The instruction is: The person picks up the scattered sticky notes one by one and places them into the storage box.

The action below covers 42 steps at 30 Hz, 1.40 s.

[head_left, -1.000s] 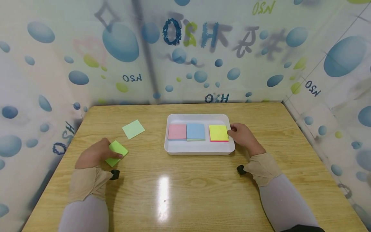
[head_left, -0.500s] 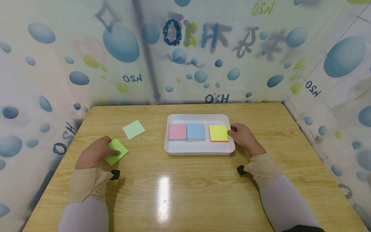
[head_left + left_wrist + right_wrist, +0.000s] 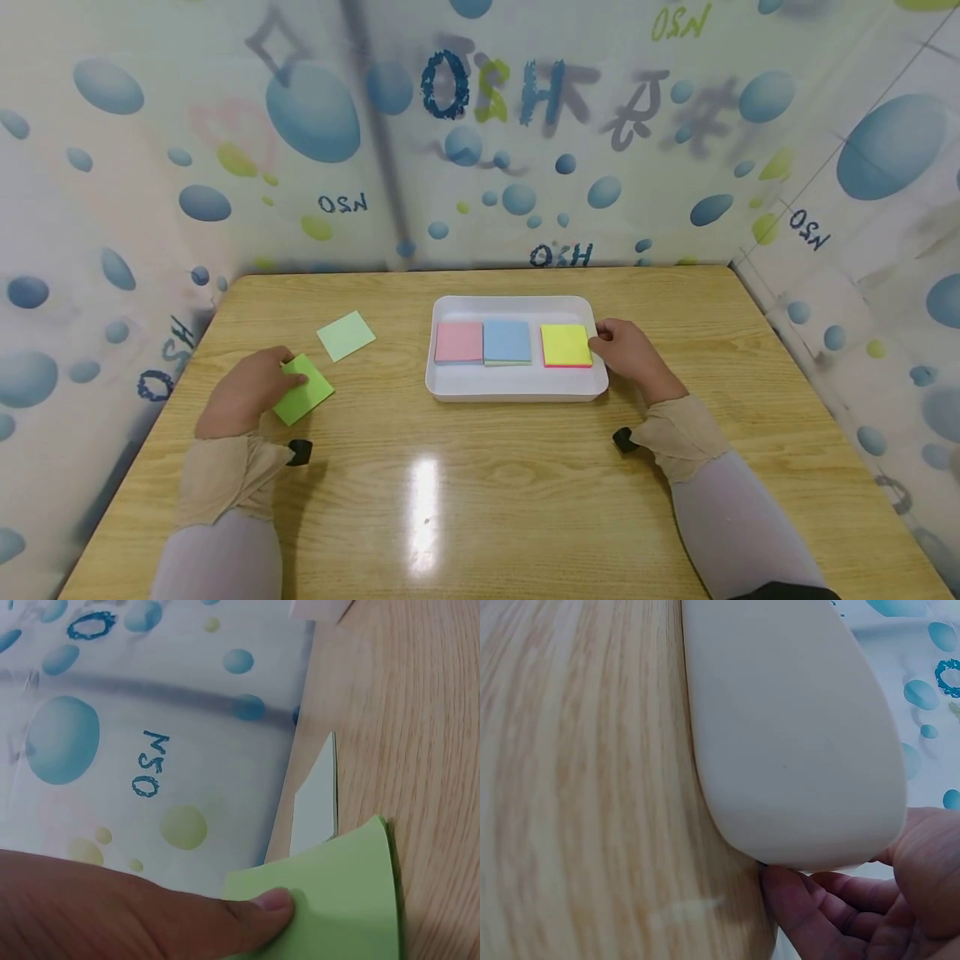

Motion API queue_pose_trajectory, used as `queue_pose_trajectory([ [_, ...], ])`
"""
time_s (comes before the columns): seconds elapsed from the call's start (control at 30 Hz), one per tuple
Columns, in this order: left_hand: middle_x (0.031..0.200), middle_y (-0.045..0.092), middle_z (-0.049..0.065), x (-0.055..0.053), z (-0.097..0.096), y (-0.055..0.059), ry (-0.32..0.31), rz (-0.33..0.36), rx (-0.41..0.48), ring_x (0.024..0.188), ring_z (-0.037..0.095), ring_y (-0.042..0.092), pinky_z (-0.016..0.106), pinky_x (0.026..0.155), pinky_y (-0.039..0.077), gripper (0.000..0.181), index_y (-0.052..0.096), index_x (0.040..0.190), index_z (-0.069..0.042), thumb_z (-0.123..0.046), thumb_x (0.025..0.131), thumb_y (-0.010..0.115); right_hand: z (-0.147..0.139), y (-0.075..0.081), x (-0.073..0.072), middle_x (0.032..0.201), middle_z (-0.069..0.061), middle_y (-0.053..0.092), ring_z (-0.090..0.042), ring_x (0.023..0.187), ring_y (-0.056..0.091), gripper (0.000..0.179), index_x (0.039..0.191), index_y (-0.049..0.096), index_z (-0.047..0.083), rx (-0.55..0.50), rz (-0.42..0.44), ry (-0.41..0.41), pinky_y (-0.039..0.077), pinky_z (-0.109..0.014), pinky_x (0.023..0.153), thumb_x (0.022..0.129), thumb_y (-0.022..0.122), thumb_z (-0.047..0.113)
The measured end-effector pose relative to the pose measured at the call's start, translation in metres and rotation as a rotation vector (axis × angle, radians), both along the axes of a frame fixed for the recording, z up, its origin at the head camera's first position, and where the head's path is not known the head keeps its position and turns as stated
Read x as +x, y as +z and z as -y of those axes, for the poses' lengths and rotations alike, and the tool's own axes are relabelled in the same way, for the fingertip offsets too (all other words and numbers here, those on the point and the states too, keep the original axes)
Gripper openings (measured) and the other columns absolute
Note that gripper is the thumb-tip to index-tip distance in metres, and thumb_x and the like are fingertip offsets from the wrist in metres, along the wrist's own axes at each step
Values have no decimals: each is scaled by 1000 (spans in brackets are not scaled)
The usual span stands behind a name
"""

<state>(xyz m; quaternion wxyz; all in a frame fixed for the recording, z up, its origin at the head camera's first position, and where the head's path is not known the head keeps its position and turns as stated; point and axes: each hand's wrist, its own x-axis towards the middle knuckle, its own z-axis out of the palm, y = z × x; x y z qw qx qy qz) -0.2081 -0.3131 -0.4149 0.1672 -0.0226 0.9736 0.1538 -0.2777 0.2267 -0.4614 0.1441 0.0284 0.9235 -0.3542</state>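
Note:
My left hand (image 3: 251, 385) holds a bright green sticky note pad (image 3: 311, 398) at the table's left side. In the left wrist view, the thumb lies on top of the green pad (image 3: 341, 900), which bends slightly; the other fingers are hidden. Just beyond it lies a pale green sticky note pad (image 3: 347, 336). My right hand (image 3: 630, 350) grips the right end of a white tray (image 3: 517, 387), thumb at the rim. From the right wrist, its curled fingers (image 3: 802, 904) show at the tray's outer wall (image 3: 795, 750).
Inside the tray, a pink pad (image 3: 459, 342) and a blue pad (image 3: 507, 341) sit side by side, the blue one over a greenish layer. A yellow pad (image 3: 566, 343) with a red lower edge lies at the right. A patterned wall (image 3: 517, 133) borders the wooden table (image 3: 510, 483).
My left thumb has slid over the bright green pad from its lower right part toward its upper left, and the pad has shifted slightly away from me. The right hand and tray stay put.

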Motion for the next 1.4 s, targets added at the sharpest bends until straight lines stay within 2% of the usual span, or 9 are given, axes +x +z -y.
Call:
queue_pose_trajectory([
  [0.2, 134, 61, 34, 1, -7, 6, -34, -18, 2, 100, 36, 63, 51, 84, 53, 52, 53, 138, 12, -25, 102, 61, 0, -1, 0, 127, -18, 60, -30, 109, 53, 47, 145, 54, -1, 1, -4, 4, 48, -36, 89, 105, 50, 23],
  [0.37, 123, 67, 31, 3, -12, 10, -63, -45, 21, 97, 35, 64, 50, 82, 53, 41, 59, 129, 11, -21, 103, 61, 0, 0, 1, 128, -19, 60, -31, 110, 53, 47, 145, 53, -1, 2, -4, 4, 48, -38, 92, 106, 51, 23],
  [0.47, 120, 67, 32, 3, -13, 10, -78, -71, 38, 94, 36, 64, 50, 81, 53, 37, 60, 124, 11, -19, 103, 60, 1, 0, 2, 129, -19, 59, -31, 111, 53, 46, 145, 53, -1, 2, -3, 2, 49, -39, 93, 106, 51, 22],
  [0.63, 120, 67, 32, 1, -16, 9, -93, -107, 54, 90, 34, 63, 47, 77, 51, 37, 60, 126, 12, -18, 104, 59, 3, 3, 4, 130, -20, 59, -32, 112, 53, 46, 146, 53, -2, 2, 11, -7, 50, -40, 94, 106, 52, 22],
  [0.77, 99, 67, 22, -1, -19, 8, -100, -143, 70, 83, 29, 58, 41, 71, 47, 31, 63, 120, 9, -18, 105, 59, 4, 6, 5, 132, -20, 59, -32, 113, 53, 47, 147, 52, -2, 9, 22, -16, 51, -40, 95, 106, 53, 22],
  [0.9, 81, 54, 9, -4, -24, 7, -107, -182, 99, 76, 24, 50, 37, 67, 38, 22, 63, 110, 4, -17, 105, 59, 5, 6, 4, 132, -20, 59, -32, 112, 53, 46, 146, 53, -2, 22, 20, -16, 51, -40, 95, 106, 53, 22],
  [1.03, 96, 66, 21, -6, -31, 5, -98, -204, 131, 88, 33, 62, 46, 76, 50, 29, 64, 118, 8, -17, 104, 59, 6, 6, 5, 132, -20, 59, -32, 112, 53, 46, 146, 53, -2, 25, 19, -13, 51, -41, 94, 106, 53, 21],
  [1.13, 123, 68, 28, -7, -37, 4, -88, -210, 170, 109, 41, 65, 55, 90, 53, 38, 63, 131, 9, -18, 105, 57, 6, 5, 5, 132, -20, 59, -32, 113, 53, 46, 146, 53, -2, 26, 18, -14, 51, -42, 96, 106, 53, 21],
  [1.4, 129, 68, 25, -7, -56, 7, -54, -223, 337, 115, 38, 64, 51, 91, 54, 38, 63, 133, 3, -23, 105, 59, 4, 4, 5, 133, -20, 60, -32, 113, 53, 46, 146, 53, -2, 18, 8, -9, 51, -43, 98, 107, 52, 22],
])
